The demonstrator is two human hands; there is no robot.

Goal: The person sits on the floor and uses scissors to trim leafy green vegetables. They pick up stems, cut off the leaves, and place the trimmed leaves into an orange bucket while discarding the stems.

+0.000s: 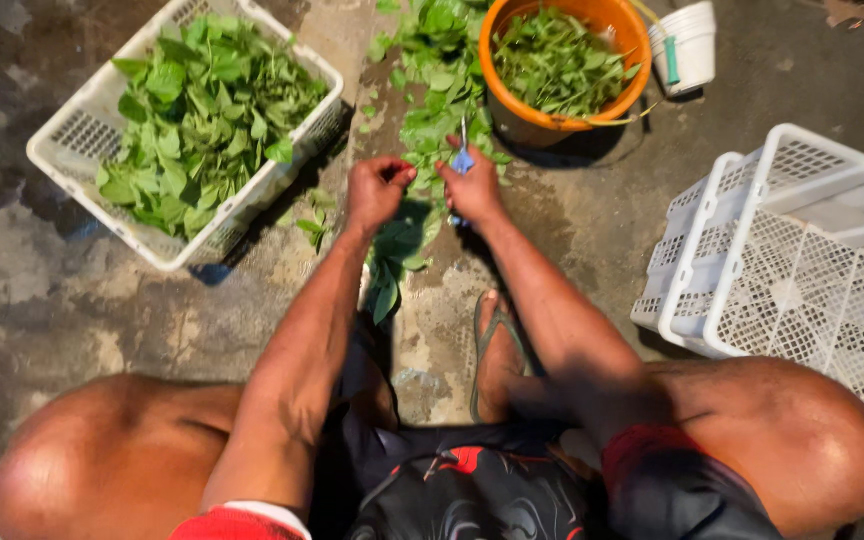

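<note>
My left hand [376, 190] is closed around a bunch of green leafy stems [398, 250] that hang down from the fist toward the floor. My right hand [472, 185] grips small blue-handled scissors [463, 158], held just to the right of the left hand above the same stems. Beyond both hands a loose heap of green leaves [442, 80] lies on the wet concrete floor. I am squatting, with my knees at the lower left and lower right and a sandalled foot [497, 350] between them.
A white slotted crate [87, 135] full of leaves sits at the upper left. An orange bucket [552, 122] with thin stems stands at the top, with a white cup [690, 50] beside it. Stacked white crates [792, 260] fill the right.
</note>
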